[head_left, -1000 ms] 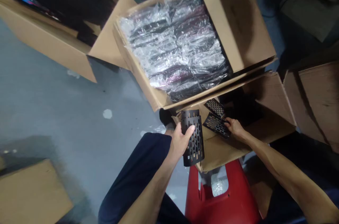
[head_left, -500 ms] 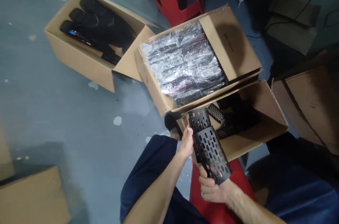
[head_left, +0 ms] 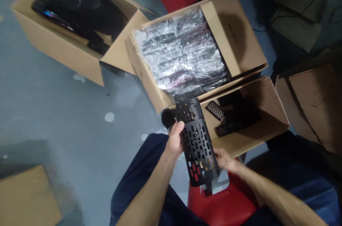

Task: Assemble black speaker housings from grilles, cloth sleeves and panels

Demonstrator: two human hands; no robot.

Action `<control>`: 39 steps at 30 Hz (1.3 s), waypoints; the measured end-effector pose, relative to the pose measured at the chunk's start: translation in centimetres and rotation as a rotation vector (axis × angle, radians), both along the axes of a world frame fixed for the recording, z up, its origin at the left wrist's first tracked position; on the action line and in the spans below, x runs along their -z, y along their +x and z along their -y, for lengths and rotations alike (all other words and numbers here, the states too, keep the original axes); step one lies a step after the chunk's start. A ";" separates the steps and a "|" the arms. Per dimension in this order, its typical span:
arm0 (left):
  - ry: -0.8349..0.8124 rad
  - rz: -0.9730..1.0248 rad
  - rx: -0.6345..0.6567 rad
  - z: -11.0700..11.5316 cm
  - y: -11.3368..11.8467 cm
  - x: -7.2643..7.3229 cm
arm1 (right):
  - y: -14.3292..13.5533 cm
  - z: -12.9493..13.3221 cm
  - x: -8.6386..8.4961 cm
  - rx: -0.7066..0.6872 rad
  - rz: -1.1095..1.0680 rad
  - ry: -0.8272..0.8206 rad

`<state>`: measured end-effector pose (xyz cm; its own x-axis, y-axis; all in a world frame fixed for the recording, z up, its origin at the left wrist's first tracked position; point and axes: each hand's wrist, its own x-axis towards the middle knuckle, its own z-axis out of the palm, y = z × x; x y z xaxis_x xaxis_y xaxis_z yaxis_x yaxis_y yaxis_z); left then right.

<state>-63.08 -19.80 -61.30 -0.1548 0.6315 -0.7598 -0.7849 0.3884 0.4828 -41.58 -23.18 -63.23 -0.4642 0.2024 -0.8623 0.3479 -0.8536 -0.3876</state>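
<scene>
My left hand [head_left: 175, 136] is closed on the left edge of a black perforated part [head_left: 199, 144], with the thumb on its face. The part is made of two overlapping curved pieces with slotted holes. At its right side, my right hand [head_left: 224, 159] has its fingertips against the edge, partly behind the part. Under the part's lower end, a small piece of clear plastic [head_left: 220, 183] shows above the red stool [head_left: 224, 204]. An open carton [head_left: 256, 137] beyond my hands holds more black perforated pieces [head_left: 215, 110].
Ahead stands a carton [head_left: 152, 87] of plastic-wrapped items [head_left: 184, 55]. Another open carton [head_left: 61, 60] with dark objects is at the upper left. A red plastic seat [head_left: 173, 1] stands at the top. More cardboard lies at the right [head_left: 317, 101] and lower left [head_left: 29, 197].
The perforated part has moved left and turned more upright. My right hand has shifted from its lower end up to its right edge. The view has shifted, and clear plastic now shows beneath.
</scene>
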 end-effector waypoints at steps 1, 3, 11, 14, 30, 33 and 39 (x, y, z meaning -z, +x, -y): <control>-0.013 0.034 0.011 0.3 -0.4 0.1 | 1.3 -2.0 1.8 -0.135 0.147 0.126; -0.047 0.076 0.053 0.8 -1.1 0.1 | 3.4 -6.0 5.7 -0.404 0.389 0.342; -0.122 -0.031 0.087 0.6 -1.0 -0.3 | 5.8 -10.5 15.2 -1.064 0.528 0.672; -0.107 -0.061 0.123 -0.2 -0.5 -0.5 | 6.6 -10.4 15.3 -1.045 0.500 0.681; 0.029 -0.097 0.204 0.0 4.1 1.0 | 5.5 -4.4 -5.0 0.358 -0.164 0.226; 0.025 -0.043 0.218 0.5 4.5 0.8 | 1.9 -2.3 -4.8 0.492 -0.066 0.330; 0.061 0.006 0.285 0.7 4.4 0.7 | -1.3 -1.2 -5.1 0.712 -0.085 0.200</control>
